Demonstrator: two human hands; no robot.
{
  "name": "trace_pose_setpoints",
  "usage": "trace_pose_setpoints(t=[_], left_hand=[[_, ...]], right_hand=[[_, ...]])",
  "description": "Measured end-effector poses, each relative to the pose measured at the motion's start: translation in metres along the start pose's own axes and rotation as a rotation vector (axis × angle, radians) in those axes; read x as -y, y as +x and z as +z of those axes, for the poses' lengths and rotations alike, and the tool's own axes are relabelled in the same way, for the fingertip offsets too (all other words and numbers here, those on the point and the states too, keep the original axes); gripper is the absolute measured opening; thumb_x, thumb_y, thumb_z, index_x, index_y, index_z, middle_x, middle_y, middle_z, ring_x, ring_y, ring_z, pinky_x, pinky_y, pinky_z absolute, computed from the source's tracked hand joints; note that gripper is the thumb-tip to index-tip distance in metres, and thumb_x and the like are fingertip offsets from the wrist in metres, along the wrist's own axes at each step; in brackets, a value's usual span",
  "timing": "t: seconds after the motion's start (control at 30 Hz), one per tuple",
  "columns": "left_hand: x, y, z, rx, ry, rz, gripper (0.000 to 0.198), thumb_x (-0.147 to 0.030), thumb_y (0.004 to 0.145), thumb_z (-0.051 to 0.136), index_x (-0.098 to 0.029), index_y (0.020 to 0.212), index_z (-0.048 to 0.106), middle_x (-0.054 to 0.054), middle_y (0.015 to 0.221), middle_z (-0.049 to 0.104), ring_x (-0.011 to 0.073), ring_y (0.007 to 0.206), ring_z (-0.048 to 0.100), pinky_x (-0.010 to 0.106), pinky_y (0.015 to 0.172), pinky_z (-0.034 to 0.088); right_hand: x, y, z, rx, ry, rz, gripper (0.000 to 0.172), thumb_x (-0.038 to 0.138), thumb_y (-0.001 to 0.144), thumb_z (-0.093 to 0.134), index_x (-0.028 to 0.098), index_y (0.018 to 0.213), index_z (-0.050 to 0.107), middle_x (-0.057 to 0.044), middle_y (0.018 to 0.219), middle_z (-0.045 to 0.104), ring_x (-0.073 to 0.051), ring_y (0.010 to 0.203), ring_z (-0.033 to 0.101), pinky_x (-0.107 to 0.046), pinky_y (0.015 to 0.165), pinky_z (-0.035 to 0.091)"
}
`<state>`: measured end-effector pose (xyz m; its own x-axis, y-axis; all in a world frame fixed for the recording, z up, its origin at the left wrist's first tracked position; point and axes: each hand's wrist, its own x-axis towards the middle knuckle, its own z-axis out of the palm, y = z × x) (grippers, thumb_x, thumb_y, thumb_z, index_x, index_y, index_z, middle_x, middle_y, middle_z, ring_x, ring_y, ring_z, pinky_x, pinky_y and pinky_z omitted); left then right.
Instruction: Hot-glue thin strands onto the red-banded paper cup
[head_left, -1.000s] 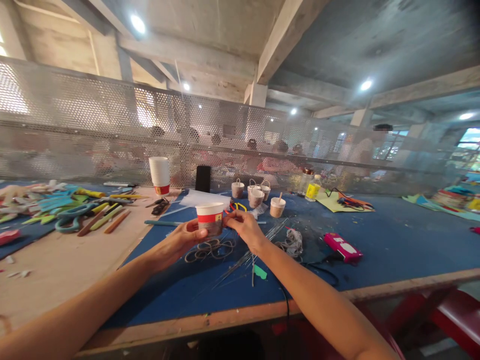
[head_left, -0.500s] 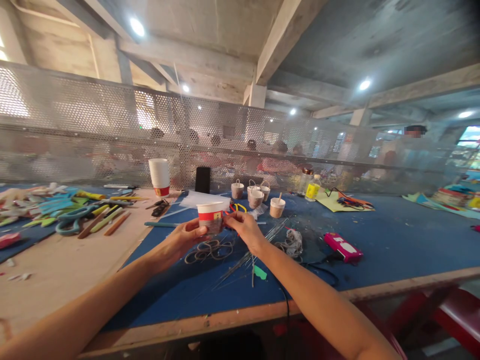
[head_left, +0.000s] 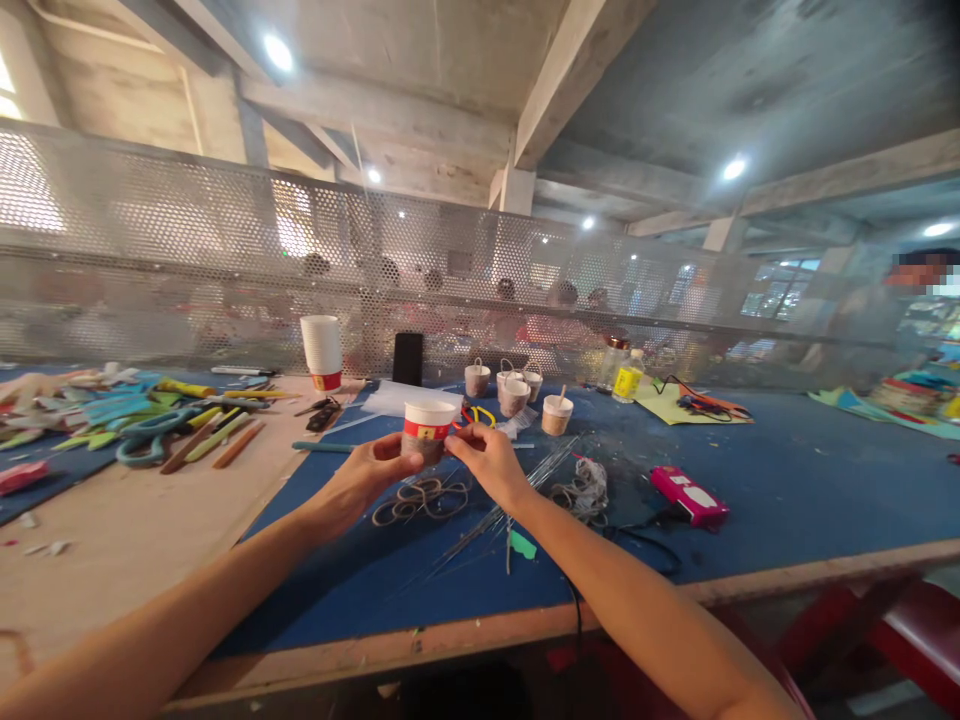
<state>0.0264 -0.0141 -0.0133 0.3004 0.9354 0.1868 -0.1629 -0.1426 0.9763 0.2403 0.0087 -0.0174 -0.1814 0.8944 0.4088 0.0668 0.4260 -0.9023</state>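
A paper cup (head_left: 429, 412), white at the rim with a red band and a brownish-grey lower part, is held upright above the table. My left hand (head_left: 375, 468) closes round its left side and base, thumb toward the front. Against the cup's right side, the fingers of my right hand (head_left: 484, 455) are pinched together; whether a strand is also between them cannot be made out. Loops of thin greyish cord (head_left: 424, 500) lie on the blue mat just below the cup. Behind my right hand are yellow-and-red scissor-like handles (head_left: 480, 414), partly hidden.
Several small cups with handles (head_left: 514, 396) stand behind, beside a cup with a stick (head_left: 556, 415). A stack of paper cups (head_left: 321, 350) is at back left. Thin wires (head_left: 491, 520), a grey cord bundle (head_left: 589, 488) and a magenta box (head_left: 688, 497) lie right. Clay tools (head_left: 238, 445) lie left.
The cup has tilted a little toward upright and shifted slightly right and up, showing more of its red band. Both hands keep their grip. A person at the far right has moved rightward.
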Motion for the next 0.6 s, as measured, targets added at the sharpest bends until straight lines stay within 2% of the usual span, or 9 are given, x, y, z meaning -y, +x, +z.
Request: trace_pose_setpoints(t=[0.2,0.33,0.47,0.6], left_hand=[[0.0007,0.0001,0.0003,-0.025,0.042,-0.004,0.039,-0.036,0.083,0.086,-0.021,0.118,0.082,0.016,0.128,0.08,0.0361,0.126,0.072,0.051,0.119,0.044],[0.0005,0.0004,0.0009,0.002,0.012,-0.004,0.038,-0.036,0.083,0.085,-0.019,0.117,0.083,0.017,0.126,0.081,0.0369,0.125,0.072,0.052,0.119,0.044],[-0.0009,-0.001,0.0019,0.033,-0.021,-0.013,0.039,-0.036,0.082,0.086,-0.018,0.117,0.083,0.017,0.13,0.08,0.0371,0.126,0.071,0.051,0.12,0.044],[0.0006,-0.0006,0.0016,0.014,-0.036,-0.042,0.046,-0.038,0.079,0.089,-0.016,0.119,0.082,0.018,0.131,0.079,0.0367,0.127,0.071,0.048,0.117,0.047]], right_hand=[[0.0052,-0.0043,0.0009,0.02,-0.049,-0.022,0.023,0.044,0.085,0.075,0.022,0.08,0.071,-0.004,0.084,0.079,-0.022,0.084,0.075,-0.034,0.084,0.057],[0.0055,-0.0039,0.0007,0.024,-0.056,-0.018,0.019,0.041,0.086,0.073,0.023,0.079,0.07,-0.002,0.082,0.077,-0.021,0.082,0.074,-0.034,0.083,0.057],[0.005,-0.0042,0.0008,0.019,-0.066,-0.007,0.018,0.039,0.087,0.073,0.023,0.078,0.068,-0.001,0.081,0.077,-0.022,0.082,0.074,-0.034,0.082,0.056],[0.0035,-0.0038,0.001,0.008,-0.089,-0.013,0.018,0.036,0.086,0.072,0.022,0.076,0.068,-0.001,0.078,0.077,-0.02,0.077,0.073,-0.032,0.078,0.055]])
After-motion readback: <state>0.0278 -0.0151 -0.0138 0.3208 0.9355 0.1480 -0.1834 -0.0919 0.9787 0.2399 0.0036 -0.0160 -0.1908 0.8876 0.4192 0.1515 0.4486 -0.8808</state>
